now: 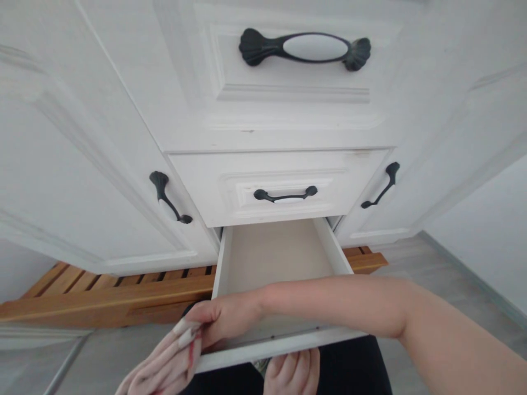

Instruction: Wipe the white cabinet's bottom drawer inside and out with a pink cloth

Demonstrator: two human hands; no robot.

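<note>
Fingers of the right hand [224, 318] clamp a pink cloth [164, 367] at the front left corner of the open drawer [275, 252], while the left hand [292, 373], half hidden beneath the drawer's front, has an unreadable grip.

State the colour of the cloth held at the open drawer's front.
Pale pink cloth, with a red streak; head view.

no text, label, brand, number or sign can be read here: not on the white cabinet fronts [288, 115], the open drawer [276, 255] or the cloth [164, 367].
</note>
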